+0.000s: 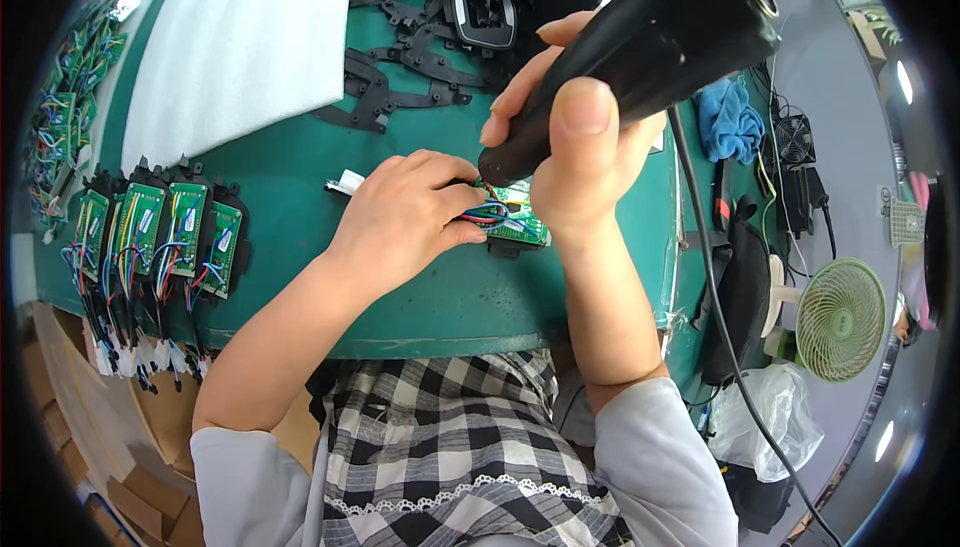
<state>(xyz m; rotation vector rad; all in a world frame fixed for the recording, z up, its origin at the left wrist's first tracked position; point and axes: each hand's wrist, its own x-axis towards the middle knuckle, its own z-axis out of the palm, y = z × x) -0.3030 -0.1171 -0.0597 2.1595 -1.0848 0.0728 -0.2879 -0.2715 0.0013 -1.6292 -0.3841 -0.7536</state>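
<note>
My right hand [590, 142] is wrapped round a black electric screwdriver [650, 37], tilted with its narrow end down toward a green circuit board [525, 227]. The tip itself is hidden behind my hands. Closed at the board's left edge, my left hand [410, 202] pinches its red and blue wires [488, 212]. A black plastic piece shows under the board's lower edge. From beneath the left hand a white connector [347, 183] sticks out to the left.
Several wired boards [145, 227] stand in a row at left, near more boards [75, 107]. A white foam sheet [240, 47] and black plastic brackets [420, 57] lie behind. The screwdriver's cable [705, 247] hangs at right, near a blue cloth [730, 119] and green fan [840, 319].
</note>
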